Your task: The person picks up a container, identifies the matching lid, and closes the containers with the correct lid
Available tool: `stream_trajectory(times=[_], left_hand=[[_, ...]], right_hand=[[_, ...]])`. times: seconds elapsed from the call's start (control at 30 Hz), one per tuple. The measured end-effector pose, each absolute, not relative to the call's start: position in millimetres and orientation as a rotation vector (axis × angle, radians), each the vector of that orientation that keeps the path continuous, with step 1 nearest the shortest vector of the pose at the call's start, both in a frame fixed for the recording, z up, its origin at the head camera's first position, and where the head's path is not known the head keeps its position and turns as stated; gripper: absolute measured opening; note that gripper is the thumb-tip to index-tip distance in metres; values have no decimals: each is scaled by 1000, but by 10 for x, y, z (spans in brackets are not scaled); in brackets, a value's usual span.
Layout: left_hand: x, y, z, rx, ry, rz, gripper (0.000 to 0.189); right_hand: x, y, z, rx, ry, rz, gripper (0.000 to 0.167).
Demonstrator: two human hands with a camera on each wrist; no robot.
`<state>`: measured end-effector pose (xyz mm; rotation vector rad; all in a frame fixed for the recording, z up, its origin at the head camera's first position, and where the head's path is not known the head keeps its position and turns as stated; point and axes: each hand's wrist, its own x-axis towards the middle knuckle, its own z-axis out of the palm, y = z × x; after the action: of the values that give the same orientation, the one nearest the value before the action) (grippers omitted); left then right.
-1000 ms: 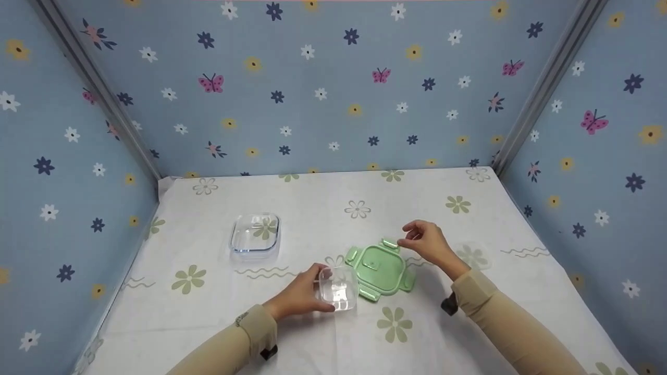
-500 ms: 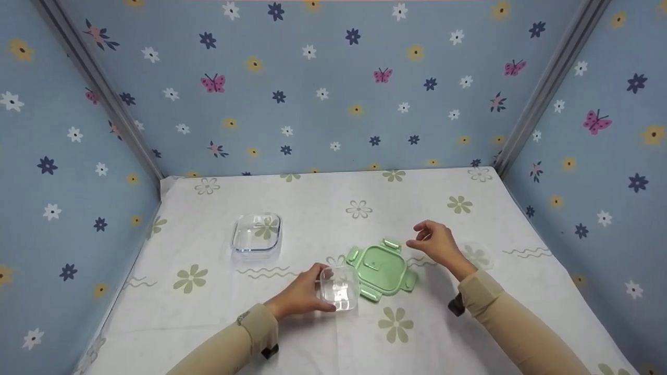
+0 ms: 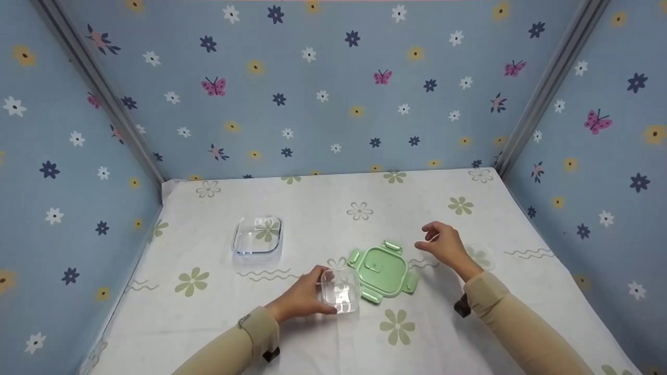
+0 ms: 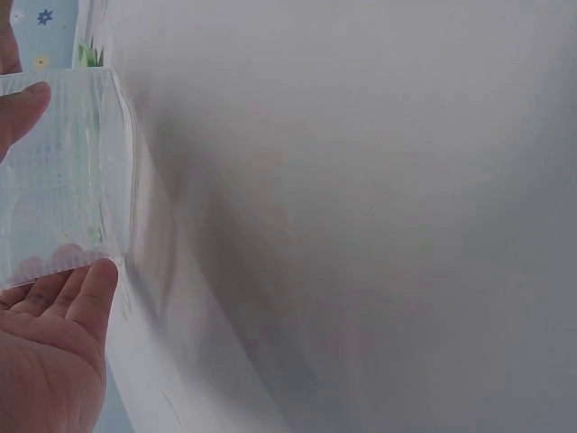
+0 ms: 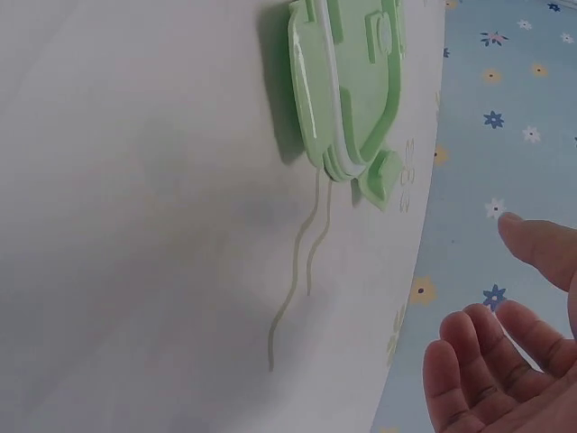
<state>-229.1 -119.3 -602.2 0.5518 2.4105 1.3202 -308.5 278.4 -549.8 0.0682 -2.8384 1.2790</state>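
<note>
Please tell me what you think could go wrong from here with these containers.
The small clear container might slip, since only the left hand grips it.
It could bump the green lid, which lies close beside it.
The clear square dish might be overlooked and knocked, as the cloth's pattern shows through it.
</note>
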Motion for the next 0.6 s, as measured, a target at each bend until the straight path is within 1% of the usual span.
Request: stream_trajectory(times=[0.37, 0.6], left_hand=[[-2290, -1190, -6036, 565, 2422, 1319, 89], [-2282, -1190, -6028, 554, 2419, 1315, 87]], right_hand=[[-3104, 2939, -5515, 57, -2833, 1237, 43], [-3108, 3018, -5546, 59, -2849, 1232, 46]])
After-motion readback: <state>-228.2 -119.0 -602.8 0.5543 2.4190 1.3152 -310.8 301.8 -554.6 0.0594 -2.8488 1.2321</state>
